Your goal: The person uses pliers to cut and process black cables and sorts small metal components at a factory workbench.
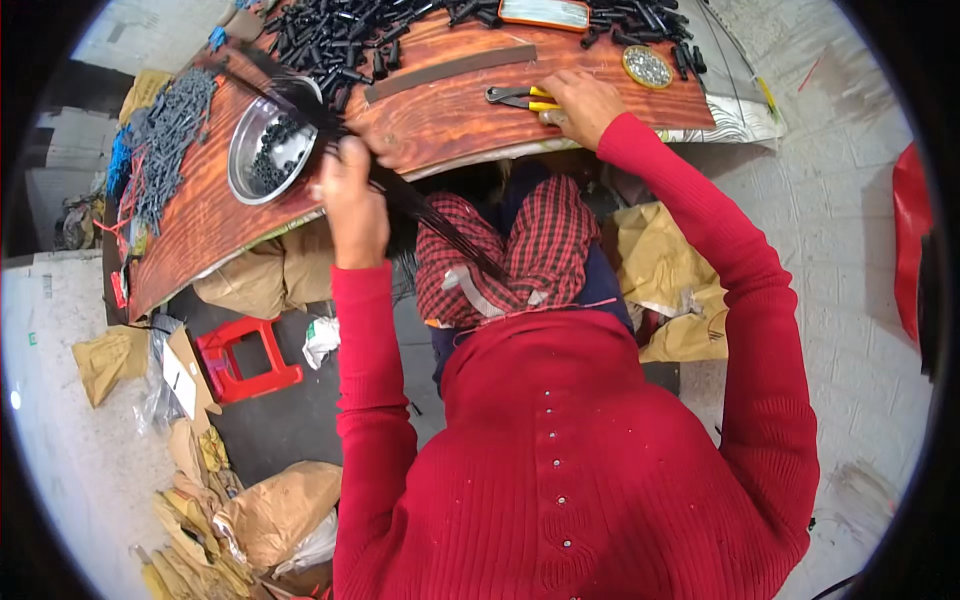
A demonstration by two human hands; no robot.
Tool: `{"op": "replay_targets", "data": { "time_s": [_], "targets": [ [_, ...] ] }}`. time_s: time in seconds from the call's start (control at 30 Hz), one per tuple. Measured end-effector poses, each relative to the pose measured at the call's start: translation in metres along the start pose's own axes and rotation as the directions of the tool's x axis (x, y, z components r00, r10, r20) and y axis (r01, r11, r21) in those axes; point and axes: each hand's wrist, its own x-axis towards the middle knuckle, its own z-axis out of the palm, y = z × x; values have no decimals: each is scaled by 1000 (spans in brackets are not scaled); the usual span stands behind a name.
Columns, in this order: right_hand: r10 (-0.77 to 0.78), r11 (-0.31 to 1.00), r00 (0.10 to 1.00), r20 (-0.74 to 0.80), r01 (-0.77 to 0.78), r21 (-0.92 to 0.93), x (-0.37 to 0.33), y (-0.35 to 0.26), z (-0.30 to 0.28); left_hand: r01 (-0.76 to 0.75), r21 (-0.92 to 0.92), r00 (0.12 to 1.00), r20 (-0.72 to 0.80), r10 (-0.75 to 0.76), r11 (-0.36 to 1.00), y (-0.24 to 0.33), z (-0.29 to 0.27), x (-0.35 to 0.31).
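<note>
My left hand (352, 200), smeared by motion, is closed round a bundle of long thin black strands (440, 222). One end of the bundle reaches over the metal bowl (236, 160) and the other hangs down to my lap. Small black ring-like pieces (272, 165) lie in the bowl. At the table's right side my right hand (585, 105) is closed on the yellow handles of a pair of pliers (515, 97), whose dark jaws point left. The handle ends are partly hidden under my fingers.
The wooden table (440, 120) carries a heap of black tubular parts (330, 40), grey parts (175, 145), a dark flat strip (450, 73), a round tin of small metal pieces (647, 67) and an orange-rimmed tray (545, 12). A red stool (245, 365) and paper bags (280, 510) stand below.
</note>
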Motion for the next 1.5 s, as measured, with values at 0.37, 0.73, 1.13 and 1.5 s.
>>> {"op": "replay_targets", "data": {
  "time_s": [0.37, 0.73, 1.13, 1.5],
  "targets": [
    [-199, 892, 979, -38, 197, 407, -82, -18, 25, -383, -7, 923, 40, 383, 924, 125, -6, -43],
    [-23, -84, 949, -314, 311, 947, -137, -73, -72, -47, -557, 998, -50, 22, 829, 19, 89, -101],
    [145, 509, 956, -254, 148, 848, -94, -88, -110, 622, -778, 523, 502, -689, -95, -146, 46, -152],
    [-22, 777, 924, -382, 256, 575, -44, -136, -110, -164, 533, 966, 257, 26, 830, 69, 118, -22]
  ]
}}
